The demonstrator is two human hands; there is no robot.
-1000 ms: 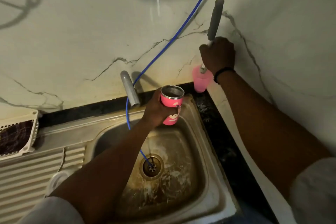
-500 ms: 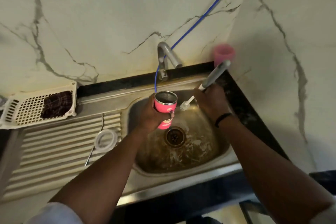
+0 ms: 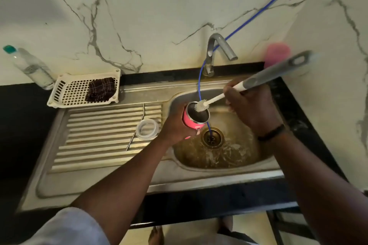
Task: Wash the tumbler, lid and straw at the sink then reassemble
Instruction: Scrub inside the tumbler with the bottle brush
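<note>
At the far left, a clear bottle with a green cap is leaned against the marble wall. Just beside it, a white perforated basket is placed at the back edge of the sink unit, and a dark checked cloth is laid in its right half.

On the ribbed drainboard, a thin metal straw is laid roughly lengthwise, its upper end bent. A clear round lid is set flat on the ribs, touching or overlapping the straw near its middle.

The left hand is held over the left edge of the basin. Its fingers are wrapped around the pink tumbler, which is tilted so that its open steel mouth is turned toward the right. The white bristle head of a bottle brush is positioned at the rim of the tumbler mouth; whether it is inside cannot be determined.

A blue hose is routed down the wall, past the grey tap, behind the tumbler and into the drain.

The right hand is clenched around the white shaft of the brush, and the grey handle is extended up and to the right, blurred. A dark band is worn on the right wrist. A pink cup is seen in the back corner of the black counter, partly covered by the handle.
</note>
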